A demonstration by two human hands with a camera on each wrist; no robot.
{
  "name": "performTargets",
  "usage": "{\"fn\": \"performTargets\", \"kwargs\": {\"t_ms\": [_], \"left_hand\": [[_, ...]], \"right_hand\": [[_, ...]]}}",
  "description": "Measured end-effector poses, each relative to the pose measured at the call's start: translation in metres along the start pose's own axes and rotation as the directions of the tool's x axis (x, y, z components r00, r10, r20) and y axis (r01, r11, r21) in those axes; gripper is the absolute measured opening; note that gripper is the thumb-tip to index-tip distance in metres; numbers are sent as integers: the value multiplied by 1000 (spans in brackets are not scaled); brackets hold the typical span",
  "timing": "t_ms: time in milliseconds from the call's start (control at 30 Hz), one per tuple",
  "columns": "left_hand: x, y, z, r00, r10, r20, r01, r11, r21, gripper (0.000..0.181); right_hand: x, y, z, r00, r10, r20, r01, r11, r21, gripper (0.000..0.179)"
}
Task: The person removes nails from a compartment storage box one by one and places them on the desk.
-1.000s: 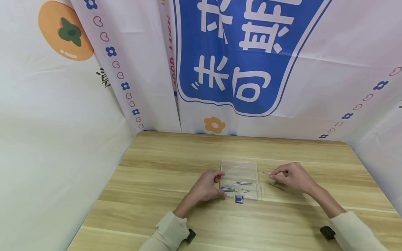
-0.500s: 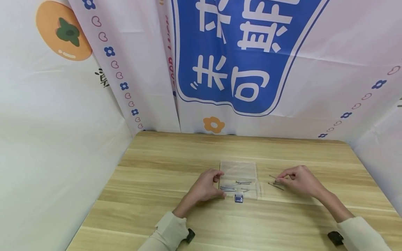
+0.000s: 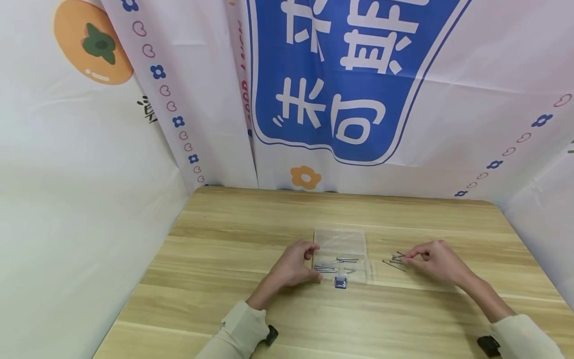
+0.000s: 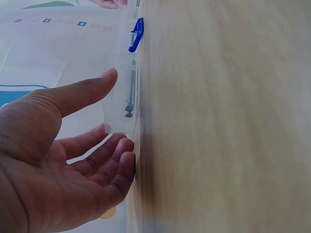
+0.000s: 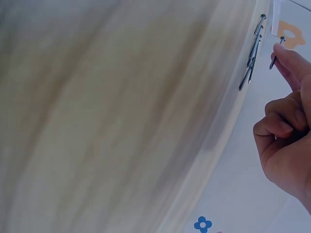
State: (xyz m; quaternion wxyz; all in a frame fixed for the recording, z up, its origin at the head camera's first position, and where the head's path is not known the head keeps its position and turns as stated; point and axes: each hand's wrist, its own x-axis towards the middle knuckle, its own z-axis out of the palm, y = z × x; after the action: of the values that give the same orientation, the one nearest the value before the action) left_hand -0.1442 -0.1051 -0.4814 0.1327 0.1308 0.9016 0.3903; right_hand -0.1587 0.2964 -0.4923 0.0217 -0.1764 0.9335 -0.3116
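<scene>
A clear plastic box (image 3: 340,242) lies on the table with its lid folded back and a blue latch (image 3: 340,282) at its front. Several nails (image 3: 325,269) are inside. My left hand (image 3: 293,265) is at the box's left end, its straight thumb by the front corner and its loosely bent fingers against the end, as the left wrist view shows. My right hand (image 3: 437,262) pinches a thin nail (image 5: 277,54) between thumb and index finger, the other fingers curled in. Just below it lies a small loose pile of nails (image 5: 252,51).
A wood-grain table (image 3: 251,214) carries everything, backed by a white printed cloth (image 3: 215,99) that hangs along its far edge. Dark devices (image 3: 489,345) sit at both sleeve cuffs.
My right hand has drawn back to the right and slightly toward me, away from the box, to the nail pile with the nail still pinched. My left hand stays at the box.
</scene>
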Motion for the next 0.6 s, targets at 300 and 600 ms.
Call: {"fn": "performTargets", "kwargs": {"t_ms": [300,600], "left_hand": [[0,-3,-1,1000,27,-2,-27,1000,6,70],[0,-3,0,1000,22,-4,-22,1000,-3,69]], "right_hand": [[-1,2,0,999,-13,38,13,1000,5,5],[0,2,-1,998,-6,63,6,1000,7,5]]}}
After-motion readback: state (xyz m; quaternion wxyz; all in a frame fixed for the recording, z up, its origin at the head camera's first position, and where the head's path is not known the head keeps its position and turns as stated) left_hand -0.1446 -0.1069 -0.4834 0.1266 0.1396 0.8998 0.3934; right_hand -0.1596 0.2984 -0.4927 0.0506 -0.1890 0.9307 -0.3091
